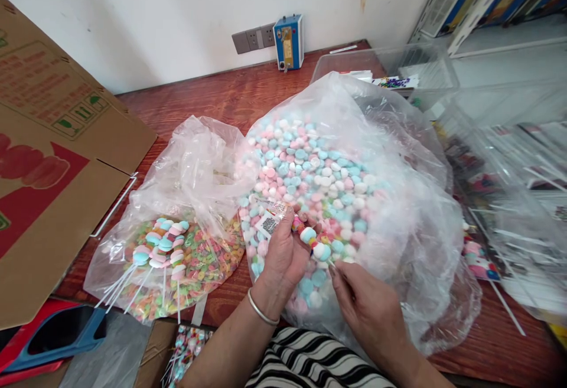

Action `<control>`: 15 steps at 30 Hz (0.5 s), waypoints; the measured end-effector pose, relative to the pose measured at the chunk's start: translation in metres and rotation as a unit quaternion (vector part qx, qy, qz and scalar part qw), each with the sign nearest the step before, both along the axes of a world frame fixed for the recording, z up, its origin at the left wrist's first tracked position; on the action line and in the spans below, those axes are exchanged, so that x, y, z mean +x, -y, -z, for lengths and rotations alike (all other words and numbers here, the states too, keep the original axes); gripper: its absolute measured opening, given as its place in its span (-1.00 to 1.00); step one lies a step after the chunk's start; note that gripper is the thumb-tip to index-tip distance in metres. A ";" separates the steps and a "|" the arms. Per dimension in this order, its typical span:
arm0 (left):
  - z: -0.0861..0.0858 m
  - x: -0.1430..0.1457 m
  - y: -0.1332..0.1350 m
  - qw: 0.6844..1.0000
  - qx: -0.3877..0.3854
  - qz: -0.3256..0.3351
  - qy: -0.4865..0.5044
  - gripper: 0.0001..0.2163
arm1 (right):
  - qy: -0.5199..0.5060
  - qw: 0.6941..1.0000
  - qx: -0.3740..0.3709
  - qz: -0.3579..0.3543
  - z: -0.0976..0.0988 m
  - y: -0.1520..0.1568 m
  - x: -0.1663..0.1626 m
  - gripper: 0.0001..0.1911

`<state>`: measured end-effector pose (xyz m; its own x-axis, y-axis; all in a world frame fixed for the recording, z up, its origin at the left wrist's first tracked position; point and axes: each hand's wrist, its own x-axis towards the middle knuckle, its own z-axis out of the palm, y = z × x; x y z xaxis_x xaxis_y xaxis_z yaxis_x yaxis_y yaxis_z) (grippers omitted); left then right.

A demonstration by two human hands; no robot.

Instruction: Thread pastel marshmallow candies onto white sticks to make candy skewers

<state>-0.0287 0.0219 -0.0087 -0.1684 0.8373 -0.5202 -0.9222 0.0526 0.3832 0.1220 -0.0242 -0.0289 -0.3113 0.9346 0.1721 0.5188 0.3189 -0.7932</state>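
Note:
A big clear plastic bag (398, 211) full of pastel blue, pink and white marshmallow candies (314, 169) lies open on the wooden table (208, 98). My left hand (281, 255), with a silver bangle at the wrist, is closed on a small labelled wrapper (270, 221) and on the top of a candy skewer (315, 245). My right hand (361, 299) pinches the skewer's white stick just below the candies. A smaller clear bag (190, 199) to the left holds colourful ring candies and several finished skewers (166, 246) with white sticks.
A large cardboard box (48, 157) stands at the left. A blue device (287, 39) sits by wall sockets at the back. Clear plastic bins (398, 63) and packaged items with sticks (509, 211) fill the right side. More skewers (181, 355) lie near my lap.

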 end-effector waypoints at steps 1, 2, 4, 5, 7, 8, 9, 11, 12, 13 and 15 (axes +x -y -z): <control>-0.001 0.003 0.001 1.000 -0.006 -0.001 -0.004 -0.88 | 0.048 0.996 0.070 0.002 0.001 0.000 0.001 -0.83; -0.001 0.006 0.001 1.000 -0.009 0.001 -0.006 -0.86 | 0.083 0.990 0.114 0.002 0.003 -0.001 0.002 -0.84; -0.001 0.008 0.002 1.000 -0.007 0.008 -0.001 -0.83 | 0.105 0.986 0.127 -0.004 0.004 -0.003 0.003 -0.84; 0.000 0.008 0.003 1.000 -0.002 0.015 0.006 -0.81 | 0.087 0.991 0.099 -0.008 0.004 -0.004 0.002 -0.82; 0.001 0.006 0.003 0.999 0.015 0.032 0.025 -0.81 | 0.002 1.000 -0.023 -0.013 0.001 -0.006 0.001 -0.77; 0.002 0.003 0.003 0.998 0.024 0.044 0.035 -0.81 | -0.061 0.992 -0.112 -0.015 -0.002 -0.008 0.000 -0.74; 0.002 0.001 0.003 0.997 0.035 0.058 0.043 -0.81 | -0.130 0.968 -0.214 -0.018 -0.004 -0.009 -0.001 -0.70; 0.002 -0.004 0.004 0.993 0.056 0.086 0.052 -0.82 | -0.262 0.878 -0.400 -0.020 -0.009 -0.012 -0.002 -0.66; 0.002 -0.005 0.005 0.992 0.066 0.099 0.052 -0.82 | -0.316 0.826 -0.466 -0.021 -0.011 -0.012 -0.002 -0.66; 0.002 -0.006 0.006 0.990 0.075 0.111 0.049 -0.83 | -0.359 0.780 -0.512 -0.022 -0.012 -0.013 -0.003 -0.66; 0.002 -0.004 0.008 0.987 0.088 0.133 0.035 -0.85 | -0.406 0.724 -0.556 -0.025 -0.012 -0.012 -0.004 -0.68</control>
<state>-0.0327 0.0136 -0.0105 0.1010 0.9254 -0.3653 -0.9093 0.2349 0.3436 0.1178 -0.0119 -0.0171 -0.5685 0.6263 -0.5334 -0.2535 -0.7502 -0.6107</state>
